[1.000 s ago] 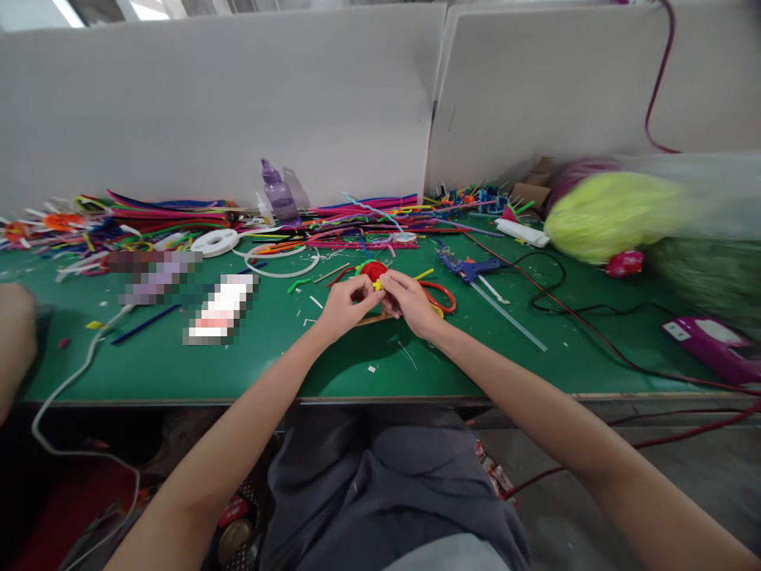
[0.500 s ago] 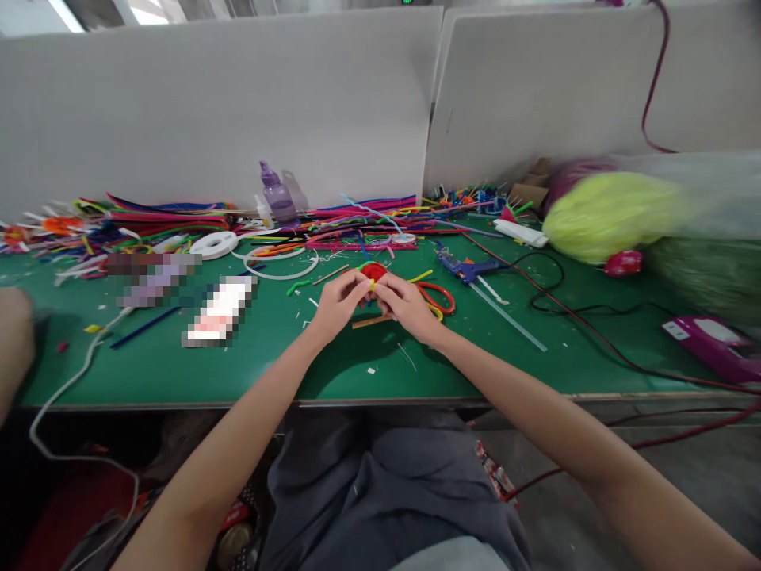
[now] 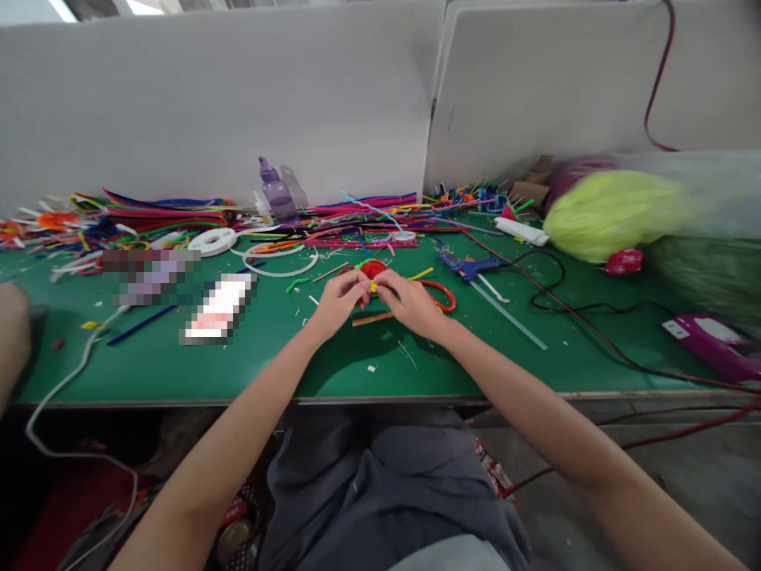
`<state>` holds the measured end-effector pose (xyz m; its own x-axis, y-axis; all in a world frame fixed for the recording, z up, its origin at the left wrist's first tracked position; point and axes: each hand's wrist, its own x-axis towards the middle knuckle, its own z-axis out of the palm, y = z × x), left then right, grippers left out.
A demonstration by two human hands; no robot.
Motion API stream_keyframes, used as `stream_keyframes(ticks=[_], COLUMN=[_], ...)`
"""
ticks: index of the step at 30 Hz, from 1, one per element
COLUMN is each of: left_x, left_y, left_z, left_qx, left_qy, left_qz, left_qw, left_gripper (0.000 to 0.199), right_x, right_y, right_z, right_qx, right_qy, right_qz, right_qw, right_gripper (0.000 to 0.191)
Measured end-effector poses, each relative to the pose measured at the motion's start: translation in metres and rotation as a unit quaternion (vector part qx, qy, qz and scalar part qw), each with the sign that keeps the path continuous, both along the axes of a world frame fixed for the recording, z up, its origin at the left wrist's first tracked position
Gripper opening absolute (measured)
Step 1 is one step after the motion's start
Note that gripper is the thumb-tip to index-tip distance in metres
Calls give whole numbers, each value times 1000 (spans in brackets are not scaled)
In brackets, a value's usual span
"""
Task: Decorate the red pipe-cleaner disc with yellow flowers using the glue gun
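Observation:
Over the middle of the table, my left hand (image 3: 336, 305) and my right hand (image 3: 411, 305) meet fingertip to fingertip. Both are closed in a pinch on a small yellow piece of pipe cleaner (image 3: 373, 287). Just behind it shows a fuzzy red piece (image 3: 373, 270) with a green edge; my fingers hide how it joins the yellow. Beside my right hand lie a red-orange loop (image 3: 449, 297) and a yellow stick (image 3: 422, 274). Below my fingers rests a brown stick (image 3: 372, 319), partly covered by the right hand.
A blue glue gun (image 3: 469, 266) with its cable lies to the right. Bundles of pipe cleaners (image 3: 166, 214), a purple bottle (image 3: 277, 194) and a white tape roll (image 3: 212, 241) line the back. Bagged material (image 3: 612, 210) sits far right. Another person's hand (image 3: 12, 333) is at the left edge.
The two hands stay together, with a slight shift of the fingers around the yellow piece. My right hand now covers the yellow loop beside it. The whole view has tilted a little.

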<state>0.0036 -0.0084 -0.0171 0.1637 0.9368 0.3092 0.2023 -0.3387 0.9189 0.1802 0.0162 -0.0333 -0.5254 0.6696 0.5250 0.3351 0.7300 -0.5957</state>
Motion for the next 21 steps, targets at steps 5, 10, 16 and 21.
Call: stream_keyframes(ticks=[5, 10, 16, 21], left_x=[2, 3, 2, 3], left_y=[-2, -2, -1, -1], left_z=[0, 2, 1, 0], left_qx=[30, 42, 42, 37], left_qy=[37, 83, 114, 117], left_qz=[21, 19, 27, 14], left_qw=[999, 996, 992, 992], left_gripper=[22, 31, 35, 36], right_x=[1, 1, 2, 2], right_y=[0, -2, -2, 0], right_z=[-1, -1, 2, 0], right_qx=[59, 88, 52, 53], right_qy=[-23, -13, 6, 20], right_qz=[-5, -38, -22, -13], right_qw=[998, 995, 998, 998], right_gripper=[21, 20, 19, 23])
